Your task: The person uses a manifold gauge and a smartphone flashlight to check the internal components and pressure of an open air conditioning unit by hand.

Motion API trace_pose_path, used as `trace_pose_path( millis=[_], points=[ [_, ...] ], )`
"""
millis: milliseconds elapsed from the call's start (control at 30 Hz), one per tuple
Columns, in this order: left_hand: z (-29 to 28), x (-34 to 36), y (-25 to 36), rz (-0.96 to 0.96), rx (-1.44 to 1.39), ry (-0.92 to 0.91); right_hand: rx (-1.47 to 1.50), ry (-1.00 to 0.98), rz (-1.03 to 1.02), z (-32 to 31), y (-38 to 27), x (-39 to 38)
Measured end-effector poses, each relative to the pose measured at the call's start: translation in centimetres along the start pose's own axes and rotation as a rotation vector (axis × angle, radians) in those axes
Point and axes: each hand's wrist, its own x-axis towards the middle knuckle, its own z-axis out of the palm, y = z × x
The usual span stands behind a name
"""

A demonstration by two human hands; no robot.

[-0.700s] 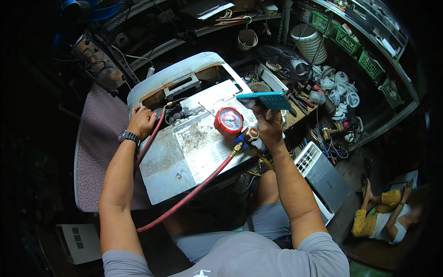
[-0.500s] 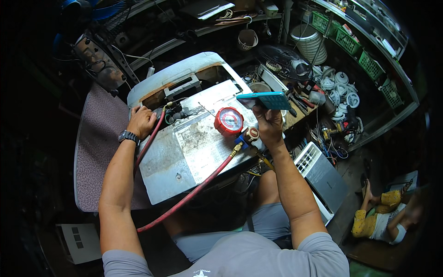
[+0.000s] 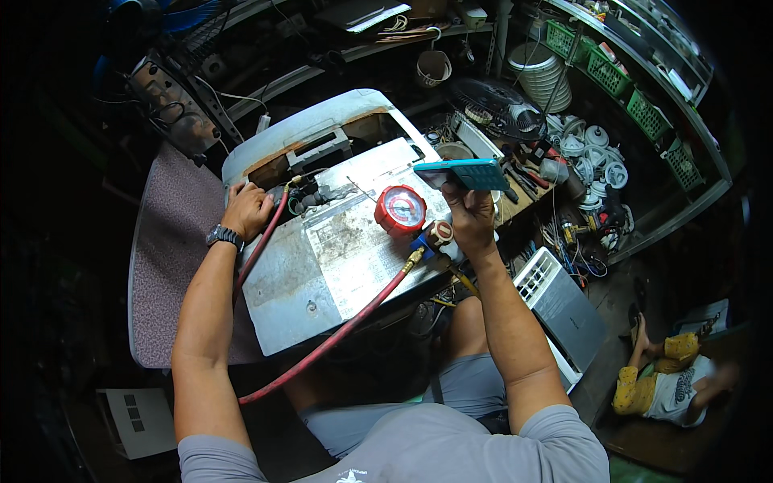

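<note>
In front of me lies the worn metal casing [image 3: 274,298] of what looks like an air conditioner. My left hand [image 3: 246,212] rests at its left edge, fingers curled over the rim. Beside that hand a red hose [image 3: 338,342] joins a brass fitting [image 3: 285,193]. The hose runs toward me and back up to a blue-bodied gauge valve [image 3: 422,245], which carries a red-rimmed round pressure gauge [image 3: 400,208]. Raised over the casing's right side, my right hand [image 3: 473,219] grips a phone in a teal case [image 3: 475,173]. The phone's screen cannot be made out.
A speckled pink board [image 3: 173,274] stands to the left. Pliers and other hand tools [image 3: 527,173] crowd a bench at right, near white plastic parts [image 3: 596,153]. A grey-and-white panel [image 3: 564,310] leans below. Another person [image 3: 668,382] sits at far right.
My hands, the phone and the gauge stay nearly where they were. At far right, the seated person's arm and upper body have shifted a little.
</note>
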Motion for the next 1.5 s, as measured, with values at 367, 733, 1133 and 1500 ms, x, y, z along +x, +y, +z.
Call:
trace_pose_path(
  millis=[367,733,1133,1500],
  points=[
    [-0.2,0.0,0.0,-0.006,-0.012,-0.002,-0.002,-0.010,-0.027,0.1,-0.2,0.1],
    [-0.1,0.0,0.2,0.007,-0.024,0.020,0.003,-0.008,-0.037,-0.2,0.6,0.0],
    [-0.2,0.1,0.2,-0.001,-0.011,-0.001,-0.074,0.011,-0.115,0.5,-0.4,0.4],
    [-0.1,0.0,0.1,0.009,-0.008,0.006,-0.163,-0.078,-0.118,-0.1,-0.8,0.7]
  ],
)
